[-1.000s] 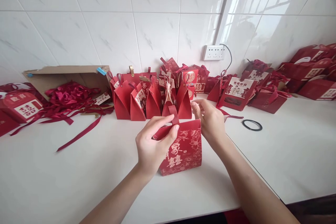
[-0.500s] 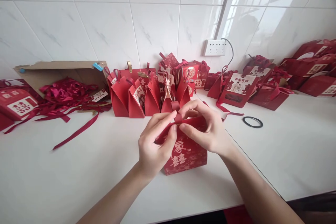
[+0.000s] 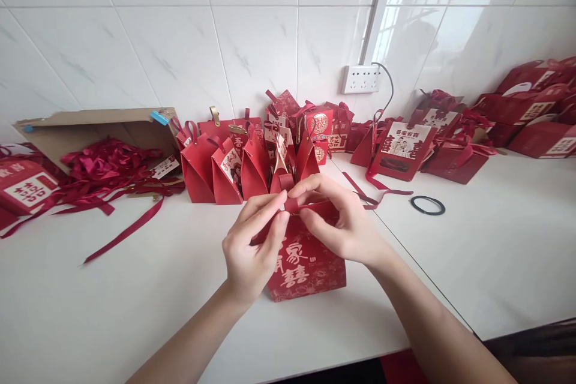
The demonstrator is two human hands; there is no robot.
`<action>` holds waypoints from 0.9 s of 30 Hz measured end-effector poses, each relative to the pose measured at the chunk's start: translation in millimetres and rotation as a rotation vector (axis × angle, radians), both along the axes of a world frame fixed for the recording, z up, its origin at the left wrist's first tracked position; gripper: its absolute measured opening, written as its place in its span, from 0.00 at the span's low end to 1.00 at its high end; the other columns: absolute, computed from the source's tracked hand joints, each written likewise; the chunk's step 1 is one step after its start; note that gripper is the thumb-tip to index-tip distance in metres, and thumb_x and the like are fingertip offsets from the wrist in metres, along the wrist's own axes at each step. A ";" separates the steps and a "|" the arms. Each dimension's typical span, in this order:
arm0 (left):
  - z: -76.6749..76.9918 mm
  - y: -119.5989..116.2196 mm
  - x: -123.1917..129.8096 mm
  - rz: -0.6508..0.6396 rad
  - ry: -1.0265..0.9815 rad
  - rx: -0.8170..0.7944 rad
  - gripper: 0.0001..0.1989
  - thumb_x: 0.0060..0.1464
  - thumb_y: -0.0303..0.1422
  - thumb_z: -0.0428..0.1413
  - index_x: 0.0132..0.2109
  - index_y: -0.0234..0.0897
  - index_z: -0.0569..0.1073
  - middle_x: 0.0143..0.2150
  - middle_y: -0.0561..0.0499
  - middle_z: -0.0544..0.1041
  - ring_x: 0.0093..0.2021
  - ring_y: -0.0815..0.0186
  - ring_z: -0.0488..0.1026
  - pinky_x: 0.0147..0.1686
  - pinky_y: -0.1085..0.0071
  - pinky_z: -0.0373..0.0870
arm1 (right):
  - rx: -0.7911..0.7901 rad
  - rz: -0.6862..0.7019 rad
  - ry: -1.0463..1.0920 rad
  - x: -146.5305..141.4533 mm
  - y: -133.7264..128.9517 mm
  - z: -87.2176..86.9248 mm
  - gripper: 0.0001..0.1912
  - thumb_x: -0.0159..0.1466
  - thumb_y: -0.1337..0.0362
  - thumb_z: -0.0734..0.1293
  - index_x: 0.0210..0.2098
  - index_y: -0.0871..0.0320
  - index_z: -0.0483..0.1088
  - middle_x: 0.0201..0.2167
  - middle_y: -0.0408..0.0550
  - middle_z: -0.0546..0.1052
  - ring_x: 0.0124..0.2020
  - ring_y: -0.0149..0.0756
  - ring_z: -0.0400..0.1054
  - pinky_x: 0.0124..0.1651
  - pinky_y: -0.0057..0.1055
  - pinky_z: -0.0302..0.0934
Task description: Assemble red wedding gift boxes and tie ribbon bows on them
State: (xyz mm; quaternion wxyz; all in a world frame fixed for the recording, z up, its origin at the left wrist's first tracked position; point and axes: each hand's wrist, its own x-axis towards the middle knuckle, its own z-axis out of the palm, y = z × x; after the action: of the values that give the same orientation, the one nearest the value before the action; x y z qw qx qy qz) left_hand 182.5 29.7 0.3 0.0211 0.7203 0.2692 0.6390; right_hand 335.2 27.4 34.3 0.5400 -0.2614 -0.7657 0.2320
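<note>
Atop the red box [image 3: 317, 273], left hand [image 3: 249, 246] and right hand [image 3: 344, 223] bracket the strap [image 3: 292, 206]; finger clamping cannot be determined. Uneven pulling could crease the strap.

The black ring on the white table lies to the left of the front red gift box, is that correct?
Wrong side: the head view shows the black ring on the white table, to the right of the front red gift box.
</note>
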 end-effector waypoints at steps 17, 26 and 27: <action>-0.6 -0.2 1.0 -0.020 0.017 -0.034 0.18 0.55 0.22 0.54 0.52 0.41 0.72 0.40 0.52 0.75 0.38 0.72 0.73 0.38 0.78 0.73 | 0.091 -0.162 -0.064 -0.2 5.8 -8.4 0.08 0.59 0.72 0.60 0.37 0.56 0.66 0.27 0.40 0.71 0.28 0.27 0.66 0.32 0.25 0.64; -0.8 -0.5 3.2 0.032 0.006 0.023 0.18 0.55 0.21 0.53 0.51 0.40 0.73 0.40 0.52 0.75 0.36 0.75 0.73 0.36 0.80 0.73 | 0.677 -0.467 -0.146 -7.1 9.9 -21.6 0.07 0.57 0.70 0.65 0.34 0.56 0.63 0.35 0.51 0.67 0.39 0.39 0.66 0.35 0.36 0.66; -0.7 -0.5 3.2 0.038 0.005 0.025 0.18 0.55 0.21 0.53 0.51 0.39 0.73 0.40 0.51 0.75 0.36 0.74 0.73 0.37 0.80 0.73 | 0.681 -0.461 -0.160 -7.1 10.3 -22.2 0.06 0.57 0.70 0.65 0.34 0.56 0.64 0.35 0.51 0.66 0.38 0.39 0.66 0.35 0.36 0.66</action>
State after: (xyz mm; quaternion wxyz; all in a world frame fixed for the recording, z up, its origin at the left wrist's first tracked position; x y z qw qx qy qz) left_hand 185.6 29.2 -0.4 -0.0007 0.7169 0.2748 0.6407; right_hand 328.2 37.7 12.1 0.5722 -0.2497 -0.7596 -0.1825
